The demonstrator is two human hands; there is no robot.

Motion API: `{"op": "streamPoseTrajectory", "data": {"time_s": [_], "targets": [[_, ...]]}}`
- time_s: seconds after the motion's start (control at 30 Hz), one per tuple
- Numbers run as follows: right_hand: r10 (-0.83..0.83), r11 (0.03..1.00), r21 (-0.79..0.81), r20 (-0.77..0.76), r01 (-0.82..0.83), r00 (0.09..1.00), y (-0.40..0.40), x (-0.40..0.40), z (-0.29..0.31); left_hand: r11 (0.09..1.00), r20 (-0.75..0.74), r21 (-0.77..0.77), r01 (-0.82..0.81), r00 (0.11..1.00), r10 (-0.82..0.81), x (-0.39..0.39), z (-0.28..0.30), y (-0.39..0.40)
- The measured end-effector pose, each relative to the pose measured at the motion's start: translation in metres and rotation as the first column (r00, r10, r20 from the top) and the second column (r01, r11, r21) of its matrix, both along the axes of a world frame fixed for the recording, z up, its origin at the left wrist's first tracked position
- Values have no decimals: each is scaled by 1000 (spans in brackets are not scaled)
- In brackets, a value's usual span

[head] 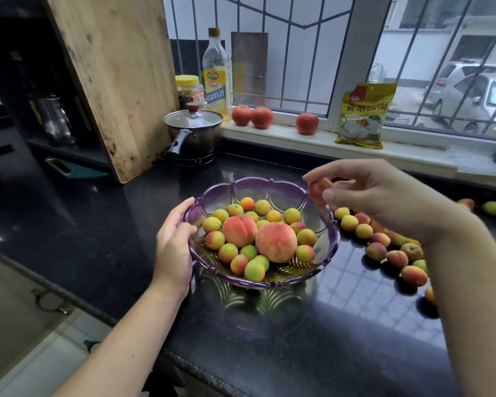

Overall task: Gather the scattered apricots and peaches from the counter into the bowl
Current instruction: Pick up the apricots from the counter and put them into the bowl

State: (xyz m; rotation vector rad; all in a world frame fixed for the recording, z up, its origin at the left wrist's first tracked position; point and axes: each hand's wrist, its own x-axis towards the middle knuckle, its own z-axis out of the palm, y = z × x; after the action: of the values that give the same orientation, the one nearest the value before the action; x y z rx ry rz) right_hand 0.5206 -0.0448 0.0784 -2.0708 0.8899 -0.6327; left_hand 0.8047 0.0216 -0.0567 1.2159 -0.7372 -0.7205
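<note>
The black counter runs from its rounded near edge to the white windowsill at the far side, with bare dark surface left of and near to the bowl. A wooden cutting board leans upright at the far left, its lower corner on the counter, and a lidded steel pot stands just right of it. The purple scalloped bowl sits mid-counter, holding two peaches on a bed of small apricots. The left hand grips the bowl's left rim, fingers curled over the edge. The right hand hovers above the bowl's far right rim, thumb and fingertips pinching one reddish apricot. More scattered fruit lies on the counter right of the bowl, in a loose band reaching toward the right edge of view, partly hidden by the right forearm. Three tomatoes and a yellow packet rest on the sill.
</note>
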Motion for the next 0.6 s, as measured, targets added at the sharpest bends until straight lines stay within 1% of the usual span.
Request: {"op": "streamPoseTrajectory", "data": {"time_s": [0.17,0.27,0.4,0.47,0.6], "targets": [[133,988,75,11,-134,991,1,14,-6,1000,-1,4,-2,1000,2,1,-1,-1],[162,984,78,-27,-160,986,2,18,-8,1000,1,5,-4,1000,4,1,-1,-1],[187,981,85,-139,-176,973,5,27,-14,1000,0,4,-3,1000,3,1,-1,-1],[185,982,63,-194,-176,963,7,31,-15,1000,6,3,-7,1000,7,1,-2,-2],[180,981,9,-388,-192,904,12,37,-15,1000,21,7,-10,1000,10,2,-3,-2]]}}
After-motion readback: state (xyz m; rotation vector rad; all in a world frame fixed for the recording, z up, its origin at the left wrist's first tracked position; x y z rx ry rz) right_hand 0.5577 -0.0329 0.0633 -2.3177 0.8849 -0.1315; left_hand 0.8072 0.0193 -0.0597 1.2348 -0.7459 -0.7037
